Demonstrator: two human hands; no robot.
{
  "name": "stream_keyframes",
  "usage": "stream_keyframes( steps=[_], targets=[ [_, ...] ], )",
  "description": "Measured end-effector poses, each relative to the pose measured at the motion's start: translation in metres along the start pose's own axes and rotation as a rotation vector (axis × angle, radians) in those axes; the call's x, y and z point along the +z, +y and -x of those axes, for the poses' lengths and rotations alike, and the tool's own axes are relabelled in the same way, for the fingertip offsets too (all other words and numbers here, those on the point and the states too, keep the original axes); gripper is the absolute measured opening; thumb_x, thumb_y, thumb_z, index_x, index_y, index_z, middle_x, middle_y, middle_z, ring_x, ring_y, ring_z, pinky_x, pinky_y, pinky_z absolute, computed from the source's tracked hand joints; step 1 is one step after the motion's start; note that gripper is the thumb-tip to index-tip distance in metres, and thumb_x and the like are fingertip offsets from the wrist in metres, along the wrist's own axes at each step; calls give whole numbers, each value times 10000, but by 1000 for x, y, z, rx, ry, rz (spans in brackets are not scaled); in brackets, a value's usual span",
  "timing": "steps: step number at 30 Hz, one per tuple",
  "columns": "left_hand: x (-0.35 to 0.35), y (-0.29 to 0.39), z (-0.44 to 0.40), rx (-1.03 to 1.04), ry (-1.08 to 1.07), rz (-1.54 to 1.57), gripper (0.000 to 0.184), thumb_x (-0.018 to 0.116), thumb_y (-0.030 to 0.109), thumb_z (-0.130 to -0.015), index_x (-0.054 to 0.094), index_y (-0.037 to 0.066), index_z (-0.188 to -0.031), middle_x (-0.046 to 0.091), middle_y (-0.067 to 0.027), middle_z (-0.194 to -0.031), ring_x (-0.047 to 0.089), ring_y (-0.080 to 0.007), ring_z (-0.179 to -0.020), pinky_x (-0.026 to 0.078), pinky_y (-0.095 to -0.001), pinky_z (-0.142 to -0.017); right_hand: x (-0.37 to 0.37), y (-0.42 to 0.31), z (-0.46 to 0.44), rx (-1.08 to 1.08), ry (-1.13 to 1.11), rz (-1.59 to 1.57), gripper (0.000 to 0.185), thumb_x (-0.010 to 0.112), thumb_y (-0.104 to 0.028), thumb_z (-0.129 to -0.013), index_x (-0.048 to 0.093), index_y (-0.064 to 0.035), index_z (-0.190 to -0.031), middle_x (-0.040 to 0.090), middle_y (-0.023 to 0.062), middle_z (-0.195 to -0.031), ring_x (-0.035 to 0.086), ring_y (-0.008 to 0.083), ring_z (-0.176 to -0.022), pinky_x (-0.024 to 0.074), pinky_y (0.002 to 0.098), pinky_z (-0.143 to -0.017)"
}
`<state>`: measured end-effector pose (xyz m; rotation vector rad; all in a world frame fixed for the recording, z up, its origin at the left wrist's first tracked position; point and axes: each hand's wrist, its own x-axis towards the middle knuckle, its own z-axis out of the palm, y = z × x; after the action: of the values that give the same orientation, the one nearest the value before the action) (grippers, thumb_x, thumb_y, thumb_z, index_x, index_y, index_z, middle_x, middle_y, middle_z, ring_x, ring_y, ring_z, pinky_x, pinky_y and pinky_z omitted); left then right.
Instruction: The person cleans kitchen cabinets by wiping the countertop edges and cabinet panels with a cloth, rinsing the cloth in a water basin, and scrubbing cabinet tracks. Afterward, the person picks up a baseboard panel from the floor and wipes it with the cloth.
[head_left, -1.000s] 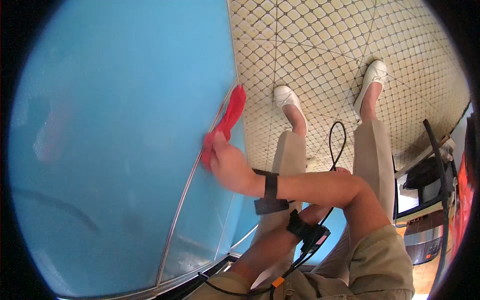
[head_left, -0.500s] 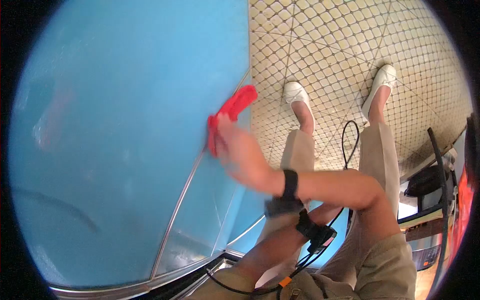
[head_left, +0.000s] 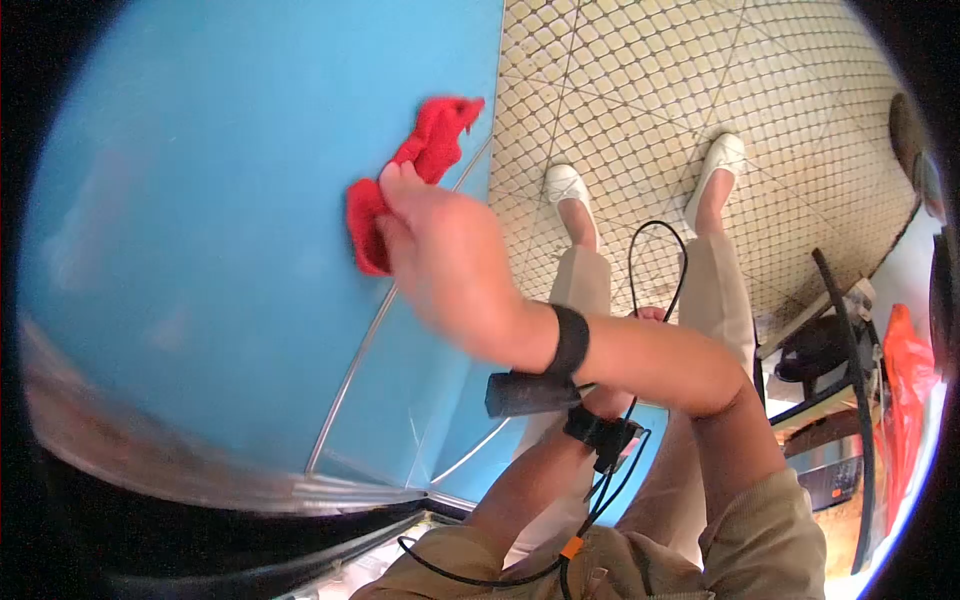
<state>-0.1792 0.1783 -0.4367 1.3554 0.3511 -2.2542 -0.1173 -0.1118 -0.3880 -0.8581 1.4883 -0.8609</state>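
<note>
We locate the red cloth (head_left: 415,155) on the blue surface (head_left: 230,200), beside the metal strip (head_left: 350,395) that edges its main face. The cloth's long axis runs obliquely, from upper right to lower left in the head view, roughly in line with the strip. The grip divides it: one bunched end projects ahead of the fingers, and a folded end hangs back to their left (its underside is partly hidden by the hand). The right hand (head_left: 450,255) is the nearer one; we read it as grasping the cloth near mid-length, pinched between thumb and fingers, its forearm crossing the body from the right. A black strap (head_left: 571,340) encircles that wrist. The left hand (head_left: 651,314) lies well apart from the cloth, mostly concealed beneath the right forearm, with fingertips showing near the black cable (head_left: 632,255); we cannot tell its grip. Beyond both hands, we note the white shoes (head_left: 570,185) on the tiled floor (head_left: 640,60).
</note>
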Motion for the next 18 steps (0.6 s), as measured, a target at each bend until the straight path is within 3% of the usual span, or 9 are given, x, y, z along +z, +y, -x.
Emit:
stream_keyframes(
  steps=[3, 5, 7, 9, 11, 13, 14, 16, 18],
  targets=[
    [26, -5, 7, 61, 0, 10, 501, 525, 313, -1013, 380, 74, -1428, 445, -61, -1430, 429, -198, -1321, 363, -371, -1095, 9, 47, -22, 90, -55, -1, 205, 591, -74, -824, 681, -13, -997, 653, 258, -880, 638, 430, -838, 521, 450, -742],
    [62, 14, 4, 58, 159, 181, 275, 484, 316, -1040, 521, 100, -1205, 550, 11, -1007, 526, -134, -910, 459, -343, -800, 12, 60, -33, 211, -138, 56, 221, 600, -64, -813, 683, -11, -1011, 656, 260, -909, 636, 430, -838, 523, 446, -750],
    [90, 38, 12, 84, 308, 327, 197, 479, 241, -1026, 543, 79, -1118, 532, 1, -920, 491, -145, -800, 439, -346, -697, 8, 41, -20, 133, -203, 145, 258, 610, -75, -813, 685, -20, -1054, 664, 252, -933, 657, 400, -827, 529, 426, -755],
    [76, 17, 43, 360, 297, -347, 212, 531, 212, -987, 541, 63, -1139, 544, -15, -945, 520, -149, -851, 458, -332, -734, -8, 22, 24, 41, -358, 69, 257, 604, -86, -834, 687, -7, -1065, 685, 227, -929, 671, 363, -821, 532, 416, -750],
    [89, 6, 47, 442, 315, -404, 214, 535, 206, -982, 541, 63, -1142, 547, -18, -959, 524, -151, -864, 459, -329, -747, -32, 0, 52, -103, -509, 21, 260, 597, -97, -855, 689, 5, -1076, 705, 202, -926, 686, 327, -814, 535, 407, -744],
    [101, 10, 42, 604, 376, -588, 219, 543, 195, -972, 539, 64, -1147, 552, -23, -986, 532, -155, -889, 461, -322, -775, -44, -20, 71, 371, -1019, -420, 260, 568, -71, -888, 675, 36, -1099, 714, 144, -983, 689, 261, -846, 546, 387, -763],
    [105, 7, 50, 667, 430, -677, 222, 547, 189, -967, 539, 64, -1150, 555, -26, -1000, 536, -157, -902, 462, -319, -789, -53, -30, 77, 365, -1056, -392, 260, 568, -71, -888, 675, 36, -1099, 714, 144, -983, 689, 261, -846, 546, 387, -763],
    [98, 0, 62, 794, 563, -850, 230, 555, 178, -957, 537, 64, -1156, 561, -31, -1027, 544, -160, -927, 464, -312, -816, -84, -48, 75, 717, -1039, -769, 286, 520, -27, -865, 644, 71, -1103, 700, 159, -974, 685, 262, -883, 548, 413, -818],
    [103, 5, 83, 729, 491, -131, 357, 563, 175, -954, 479, 71, -1285, 554, -47, -1170, 555, -185, -1053, 453, -343, -931, -107, -53, 73, 939, -1055, -951, 376, 503, -87, -928, 531, 90, -1259, 612, 198, -1247, 596, 291, -1158, 443, 430, -1048]
  ],
)
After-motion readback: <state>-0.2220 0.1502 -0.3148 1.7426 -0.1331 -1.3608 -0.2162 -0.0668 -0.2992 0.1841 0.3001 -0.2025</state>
